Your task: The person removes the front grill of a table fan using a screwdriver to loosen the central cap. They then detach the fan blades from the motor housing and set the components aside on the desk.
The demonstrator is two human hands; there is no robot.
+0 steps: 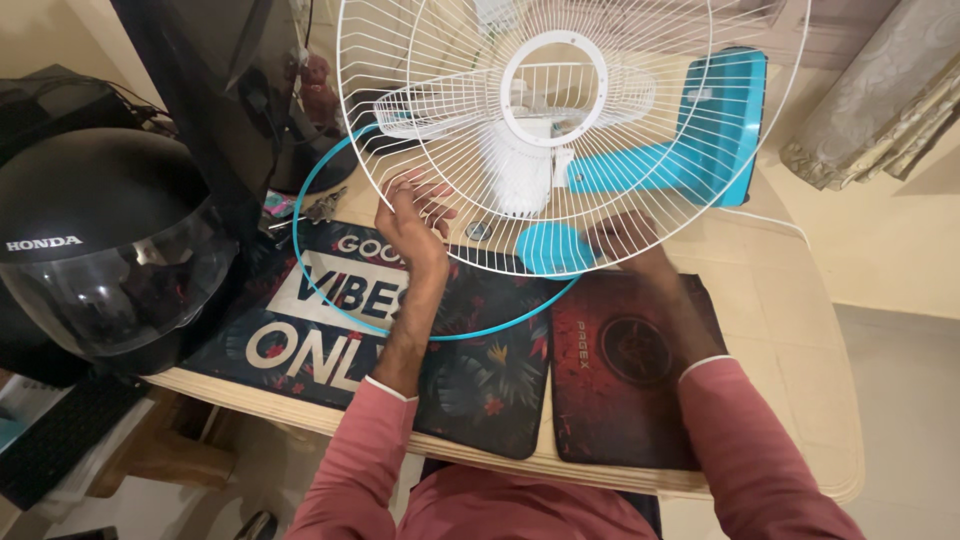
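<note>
A white wire fan guard (650,160) is held up, tilted, over the table. My left hand (415,222) grips its lower left rim, fingers hooked through the wires. My right hand (628,240) is behind the guard's lower edge, seen blurred through the wires and touching it. A thin blue ring (330,305) lies on the mats below. A round blue cap (555,248) sits near my right hand. The white fan motor (520,170) and a second white guard (420,108) stand behind, on a blue base (710,140).
A black helmet (95,250) with a clear visor rests at the table's left edge. A dark floral mat (480,380) and a red mat (625,370) cover the wooden table (800,330). Keys (318,208) lie near a dark stand. A curtain (880,100) hangs at right.
</note>
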